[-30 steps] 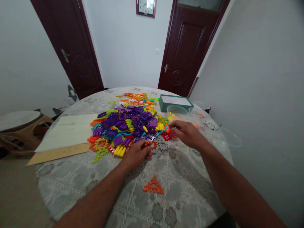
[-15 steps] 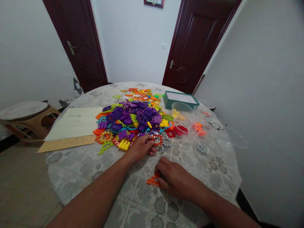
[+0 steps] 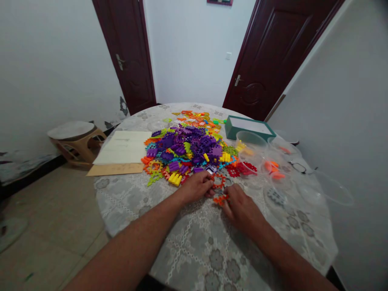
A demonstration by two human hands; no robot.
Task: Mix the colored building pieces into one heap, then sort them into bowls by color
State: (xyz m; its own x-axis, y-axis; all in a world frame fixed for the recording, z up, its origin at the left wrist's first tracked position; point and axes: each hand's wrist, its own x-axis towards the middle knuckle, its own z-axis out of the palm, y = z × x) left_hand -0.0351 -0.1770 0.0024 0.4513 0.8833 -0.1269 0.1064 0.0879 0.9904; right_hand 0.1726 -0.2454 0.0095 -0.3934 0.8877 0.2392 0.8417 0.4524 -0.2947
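A heap of coloured plastic building pieces [image 3: 190, 149], mostly purple, lies in the middle of a round table [image 3: 194, 246] with a lace-patterned cloth. My left hand [image 3: 197, 188] rests at the heap's near edge, fingers closed on an orange ring-shaped piece [image 3: 218, 180]. Beside it, my right hand [image 3: 242, 208] pinches an orange triangular piece [image 3: 220, 199] and holds it close to the ring piece.
Several clear plastic bowls [image 3: 257, 149] with red, yellow and orange pieces stand at the right, behind them a teal box [image 3: 248, 126]. A pale board [image 3: 124, 147] lies at the table's left edge. A low stool [image 3: 74, 135] stands on the floor at left. Two dark doors are behind.
My right hand came back from the bowls, picked the orange triangle off the cloth near me and carried it up to my left hand. The camera has swung left.
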